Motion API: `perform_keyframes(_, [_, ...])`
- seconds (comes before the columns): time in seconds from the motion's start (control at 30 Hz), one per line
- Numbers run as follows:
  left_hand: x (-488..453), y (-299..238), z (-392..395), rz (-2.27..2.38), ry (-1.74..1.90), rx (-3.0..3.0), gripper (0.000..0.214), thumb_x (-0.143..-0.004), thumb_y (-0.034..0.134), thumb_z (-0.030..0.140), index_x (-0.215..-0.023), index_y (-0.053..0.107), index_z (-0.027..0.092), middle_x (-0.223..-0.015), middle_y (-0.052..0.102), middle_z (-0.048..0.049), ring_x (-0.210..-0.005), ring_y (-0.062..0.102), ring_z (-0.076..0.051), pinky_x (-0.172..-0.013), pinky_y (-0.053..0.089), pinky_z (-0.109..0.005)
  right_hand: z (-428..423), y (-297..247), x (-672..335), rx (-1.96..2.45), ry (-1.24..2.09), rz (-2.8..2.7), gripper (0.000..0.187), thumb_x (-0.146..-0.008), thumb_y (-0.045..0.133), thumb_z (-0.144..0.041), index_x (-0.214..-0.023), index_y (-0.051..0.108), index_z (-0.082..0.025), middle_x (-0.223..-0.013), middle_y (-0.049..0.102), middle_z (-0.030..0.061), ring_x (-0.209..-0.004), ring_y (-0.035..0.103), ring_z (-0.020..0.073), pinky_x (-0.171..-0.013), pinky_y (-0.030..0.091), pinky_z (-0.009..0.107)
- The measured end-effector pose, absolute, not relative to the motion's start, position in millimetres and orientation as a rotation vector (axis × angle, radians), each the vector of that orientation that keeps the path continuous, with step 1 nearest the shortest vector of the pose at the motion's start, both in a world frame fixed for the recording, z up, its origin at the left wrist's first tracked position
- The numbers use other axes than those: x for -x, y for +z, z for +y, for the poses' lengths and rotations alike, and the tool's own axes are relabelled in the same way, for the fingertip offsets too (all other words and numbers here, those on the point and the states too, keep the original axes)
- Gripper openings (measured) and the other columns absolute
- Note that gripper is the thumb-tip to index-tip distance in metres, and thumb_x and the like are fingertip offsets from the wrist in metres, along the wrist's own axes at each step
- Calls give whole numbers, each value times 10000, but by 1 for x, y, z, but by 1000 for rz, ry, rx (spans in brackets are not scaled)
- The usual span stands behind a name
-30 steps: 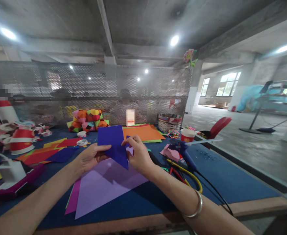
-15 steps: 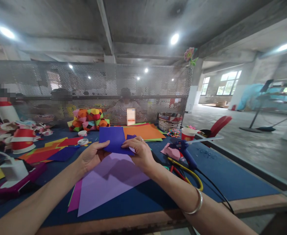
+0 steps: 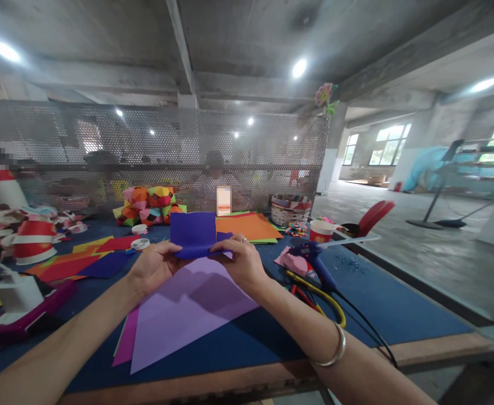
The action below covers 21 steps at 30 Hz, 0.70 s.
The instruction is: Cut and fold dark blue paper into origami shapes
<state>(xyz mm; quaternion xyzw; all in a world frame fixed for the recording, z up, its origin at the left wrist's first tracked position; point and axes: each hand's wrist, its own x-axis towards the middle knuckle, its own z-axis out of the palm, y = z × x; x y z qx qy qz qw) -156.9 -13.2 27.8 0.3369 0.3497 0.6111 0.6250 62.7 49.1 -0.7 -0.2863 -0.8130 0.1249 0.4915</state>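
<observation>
1. Blue-violet paper (image 3: 193, 229), near the centre of the frame, is what I see between both sets of fingers, its upper part standing up and its lower edge bent.
2. I read the left hand (image 3: 152, 267) as pinching the paper's lower left corner, thumb on top.
3. The right hand (image 3: 245, 261) grips the lower right end, thumb and fingers closed on it; I make out a ring (image 3: 243, 240) there and a silver bangle (image 3: 335, 349) farther down that arm.
4. Below the hands, at lower centre, I have a large lilac sheet (image 3: 196, 320) lying over a magenta sheet (image 3: 124, 346).
5. Right of centre, a blue glue gun (image 3: 320, 264) lies near a yellow-handled tool (image 3: 335, 306); a red-and-white cup (image 3: 322, 230) stands just behind the gun.
6. Beyond the paper, I see orange sheets (image 3: 251, 226), with a woven basket (image 3: 291, 212) to their right and multicoloured paper balls (image 3: 149, 205) left of centre.
7. At lower left sits a purple power strip (image 3: 57, 298); a perforated screen (image 3: 255, 149) spans the back.
</observation>
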Motion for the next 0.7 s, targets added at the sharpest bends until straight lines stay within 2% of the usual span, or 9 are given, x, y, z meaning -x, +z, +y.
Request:
perform_keyframes(0.2, [153,25,-13,808,1413,-838,243,-790,627,-17,-881,828,85,-951,848,-139,-877,824,-259,-908,667,-347,49,3,-62,791,410,-1886,16,-888,810,-272,-896,805,-259,-766,752,11,-714,668,190,-660,461,285])
perform_keyframes(0.3, [150,27,-16,790,1387,-886,232,-778,662,1,-909,836,80,-1044,844,-162,-978,818,-286,-1010,636,-390,49,3,-61,794,470,-1830,114,-895,789,-335,-863,755,-231,-764,750,24,-720,672,195,-658,467,288])
perform_keyframes(0.4, [150,28,-20,772,1359,-932,234,-782,700,36,-964,841,77,-1092,838,-174,-1031,810,-293,-1086,596,-414,49,0,-59,784,536,-1765,187,-884,786,-390,-866,717,-217,-878,784,69,-789,703,214,-693,517,308])
perform_keyframes(0.53, [150,27,-21,760,1331,-978,287,-776,727,60,-1042,833,50,-1141,822,-210,-1094,796,-317,-1145,553,-450,52,-4,-56,750,657,-1716,197,-893,754,-399,-928,695,-214,-918,803,67,-723,713,191,-704,567,325])
perform_keyframes(0.7, [144,28,-25,785,1300,-995,252,-851,699,102,-1065,832,84,-1168,823,-183,-1130,785,-310,-1124,569,-454,59,-5,-55,733,757,-1663,292,-839,773,-442,-759,576,-241,-673,691,-3,-615,664,172,-594,543,288])
